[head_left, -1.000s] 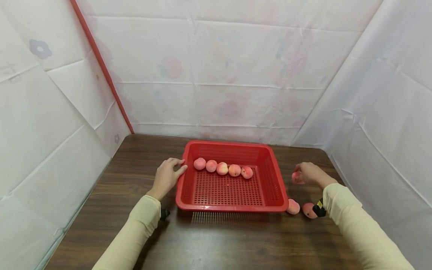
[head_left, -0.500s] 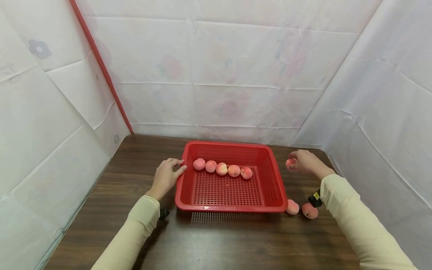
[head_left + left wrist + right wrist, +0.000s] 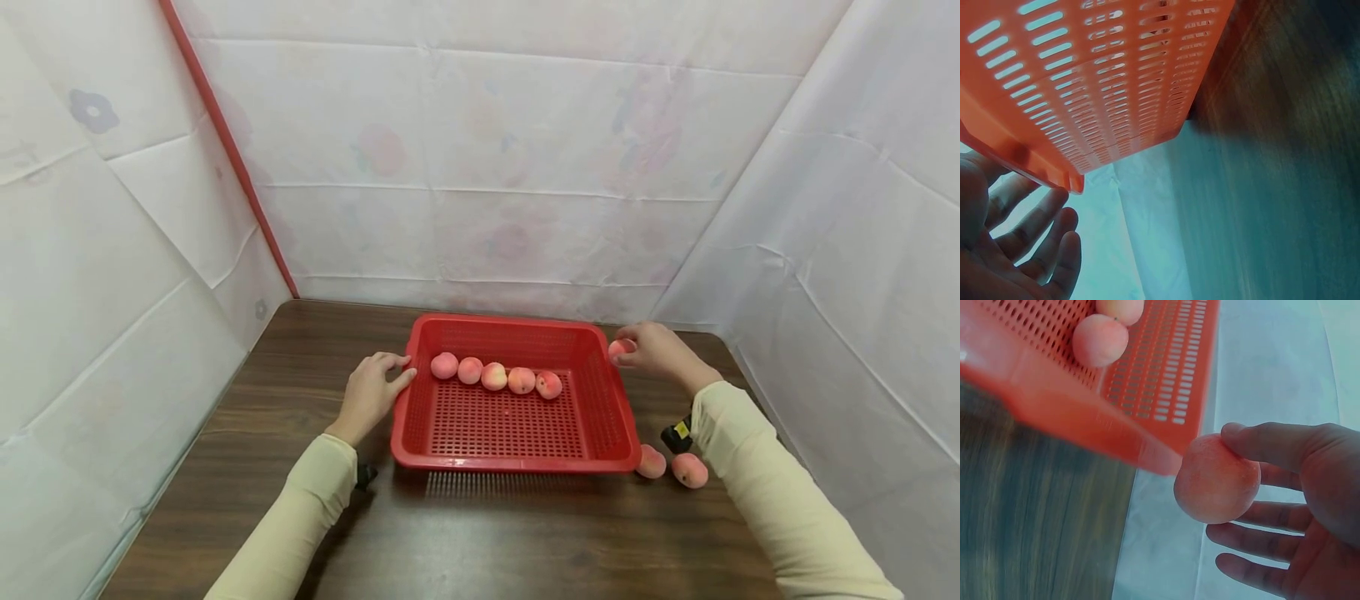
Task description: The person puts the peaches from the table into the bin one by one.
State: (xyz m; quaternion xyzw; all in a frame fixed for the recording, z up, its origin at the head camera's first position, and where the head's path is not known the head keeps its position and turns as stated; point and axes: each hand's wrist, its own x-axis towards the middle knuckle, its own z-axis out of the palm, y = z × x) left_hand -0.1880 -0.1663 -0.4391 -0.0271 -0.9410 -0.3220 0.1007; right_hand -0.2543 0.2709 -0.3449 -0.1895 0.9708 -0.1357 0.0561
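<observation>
A red plastic basket (image 3: 506, 462) with slotted walls stands on the table. Inside, several peaches (image 3: 493, 376) form a row across its back half. My left hand (image 3: 369, 392) is at the left rim, its thumb and index finger pinching the edge; from the left wrist view, fingertips (image 3: 1057, 195) meet the rim's underside. At the far right corner, my right hand (image 3: 660, 352) holds a peach (image 3: 1216, 481) between thumb and fingers, right beside the rim. Two more peaches lie outside by the near right corner, one against the basket (image 3: 651, 462) and another (image 3: 689, 471) farther right.
The dark wooden table (image 3: 480, 542) reaches to white patterned sheeting (image 3: 480, 233) at the back and both sides. A red strip (image 3: 225, 146) runs down the left rear corner. Both sleeves come in from the near edge.
My right hand has carried its peach left and away from me, from the table's right side up to the basket's right rim. The left hand and basket have stayed put.
</observation>
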